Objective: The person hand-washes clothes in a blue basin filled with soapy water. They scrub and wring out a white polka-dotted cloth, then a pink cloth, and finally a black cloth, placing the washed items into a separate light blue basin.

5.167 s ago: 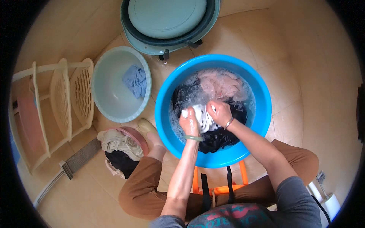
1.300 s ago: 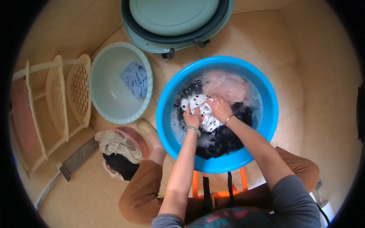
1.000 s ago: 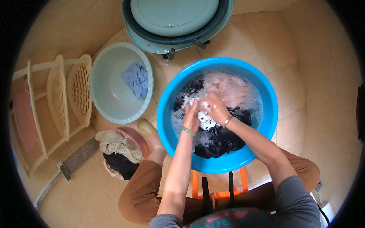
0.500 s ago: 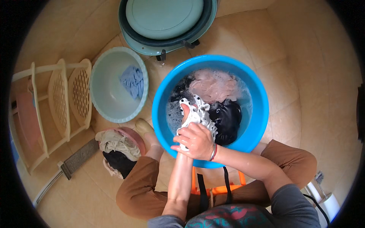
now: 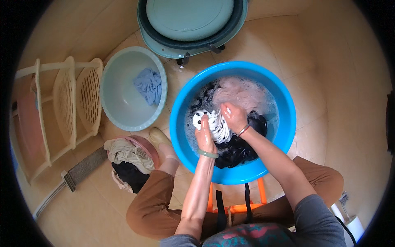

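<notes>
A blue basin [image 5: 284, 103] of soapy water stands on the floor in front of me, holding dark clothes [image 5: 236, 148] and a pink garment [image 5: 242, 92]. Over its middle, my left hand [image 5: 204, 138] and my right hand [image 5: 233, 116] both grip a white cloth with black spots [image 5: 214, 123], bunched between them above the water. A green bangle sits on my left wrist, a thin band on my right.
A pale green basin [image 5: 119, 111] to the left holds a blue cloth [image 5: 149, 84]. A pink bowl with cream and black clothes [image 5: 129, 158] lies by my left knee. A beige plastic rack [image 5: 66, 103] lies far left, a brush [image 5: 76, 173] near it, and a round green lidded tub [image 5: 191, 24] at the top.
My hands have gone back from the basin's near rim to its middle with the spotted cloth. The right hand now grips it from the far side.
</notes>
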### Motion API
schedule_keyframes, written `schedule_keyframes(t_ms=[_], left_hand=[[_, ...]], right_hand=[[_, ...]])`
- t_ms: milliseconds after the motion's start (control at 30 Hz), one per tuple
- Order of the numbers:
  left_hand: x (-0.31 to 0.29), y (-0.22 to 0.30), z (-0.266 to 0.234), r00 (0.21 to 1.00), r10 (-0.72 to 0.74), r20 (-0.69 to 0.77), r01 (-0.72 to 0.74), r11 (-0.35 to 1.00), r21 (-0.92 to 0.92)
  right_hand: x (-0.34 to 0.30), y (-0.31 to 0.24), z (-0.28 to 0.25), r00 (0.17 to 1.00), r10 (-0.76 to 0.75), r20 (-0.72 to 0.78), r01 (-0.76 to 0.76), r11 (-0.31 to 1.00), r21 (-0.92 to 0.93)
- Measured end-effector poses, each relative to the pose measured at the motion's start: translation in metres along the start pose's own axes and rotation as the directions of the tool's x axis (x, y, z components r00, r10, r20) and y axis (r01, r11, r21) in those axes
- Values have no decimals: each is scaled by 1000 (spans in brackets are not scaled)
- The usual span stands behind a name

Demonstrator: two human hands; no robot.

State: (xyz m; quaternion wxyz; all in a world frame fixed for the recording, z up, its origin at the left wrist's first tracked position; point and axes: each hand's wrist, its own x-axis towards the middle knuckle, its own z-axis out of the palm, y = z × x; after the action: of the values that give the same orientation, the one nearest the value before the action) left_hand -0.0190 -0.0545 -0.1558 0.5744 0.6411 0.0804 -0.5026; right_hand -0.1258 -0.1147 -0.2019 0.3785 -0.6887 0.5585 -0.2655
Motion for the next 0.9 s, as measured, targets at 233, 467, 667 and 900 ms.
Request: schedule_keyframes(t_ms=[233, 467, 667, 900], left_hand=[[39, -15, -37, 929, 310, 201, -351, 571, 743], [39, -57, -24, 788, 348, 508, -442, -253, 860], [86, -72, -27, 914, 31, 405, -374, -327, 868], [102, -77, -45, 836, 200, 511, -488, -157, 859]], right_hand=[[7, 39, -11, 965, -250, 77, 261, 942, -211], [-21, 81, 22, 888, -196, 415, 374, 833, -408], [6, 84, 33, 770, 241, 590, 88, 877, -473], [3, 71, 40, 853, 241, 463, -51, 921, -386]])
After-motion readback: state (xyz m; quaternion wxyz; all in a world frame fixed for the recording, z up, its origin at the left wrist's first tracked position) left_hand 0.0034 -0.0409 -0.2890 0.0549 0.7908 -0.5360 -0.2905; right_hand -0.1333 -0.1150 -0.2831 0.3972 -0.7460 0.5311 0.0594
